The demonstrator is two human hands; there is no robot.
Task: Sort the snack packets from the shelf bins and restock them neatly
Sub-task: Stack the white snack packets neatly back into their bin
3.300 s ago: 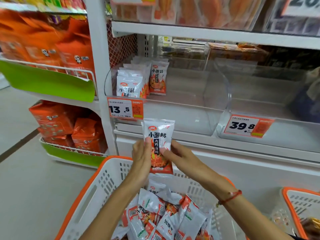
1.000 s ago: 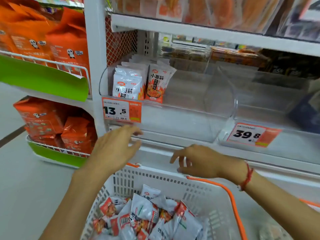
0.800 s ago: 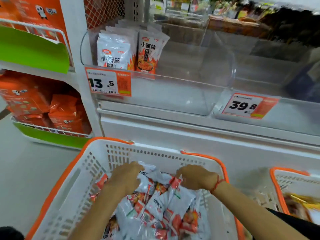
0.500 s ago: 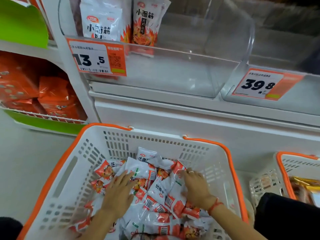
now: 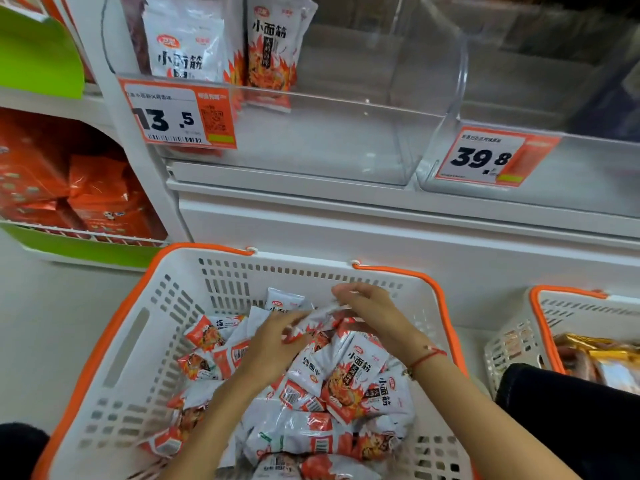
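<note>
A white basket with an orange rim (image 5: 180,296) stands on the floor, full of several white-and-orange snack packets (image 5: 349,379). Above the heap, my left hand (image 5: 273,344) and my right hand (image 5: 367,313) together pinch one blurred snack packet (image 5: 318,318). On the shelf above, a clear bin (image 5: 329,133) with a 13.5 price tag holds upright packets (image 5: 187,43) at its left end, and one more packet (image 5: 272,50) stands beside them.
A second clear bin (image 5: 571,168), tagged 39.8, sits to the right. Another white and orange basket (image 5: 540,327) with golden packs stands at the right. Orange boxes (image 5: 86,202) fill the left rack behind a green strip. My dark-clad knee is at lower right.
The view tilted down from the shelf to the basket. Both hands dropped from the shelf edge into the packets, rummaged, and now lift one packet between them.
</note>
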